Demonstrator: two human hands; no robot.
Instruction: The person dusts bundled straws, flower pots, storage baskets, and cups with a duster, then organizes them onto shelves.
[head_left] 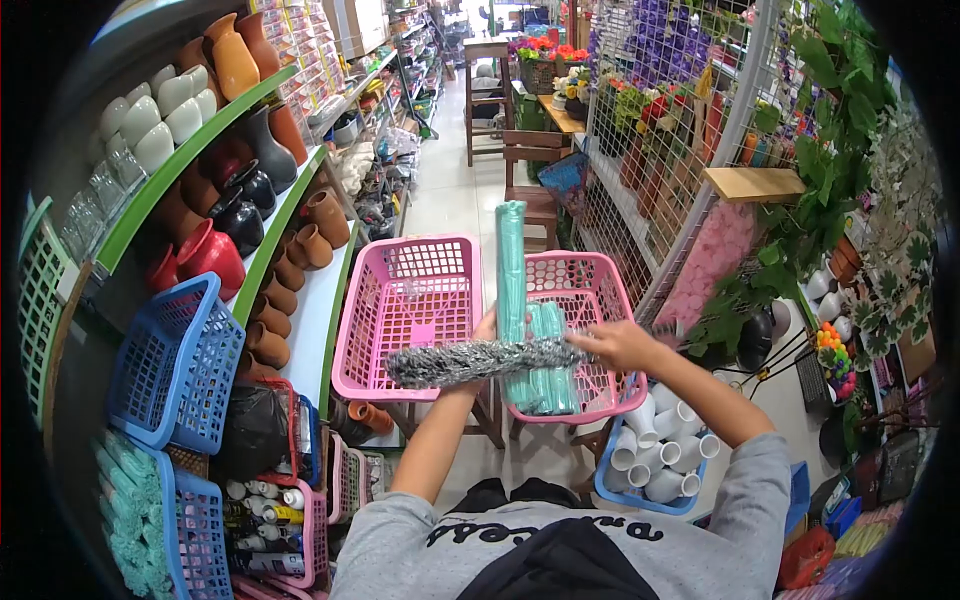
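My right hand (620, 346) is closed around the handle end of a fluffy grey duster (470, 362). The duster lies level across my left forearm and reaches over the left pink basket (360, 300). Beyond it, my left hand (486, 326) grips the side of a long teal plastic-wrapped roll (511, 260) that stands nearly upright; the duster hides part of this hand. Several shorter teal wrapped rolls (545, 392) are in the right pink basket (622, 300), just behind the duster. Only a few small clear scraps show in the left pink basket.
At left, green-edged shelves (190, 150) hold pots and vases, with blue baskets (165, 360) below. A blue crate of white vases (655, 455) sits by my right side. Ahead are a wooden chair (533, 180) and a wire rack (660, 150) of artificial flowers.
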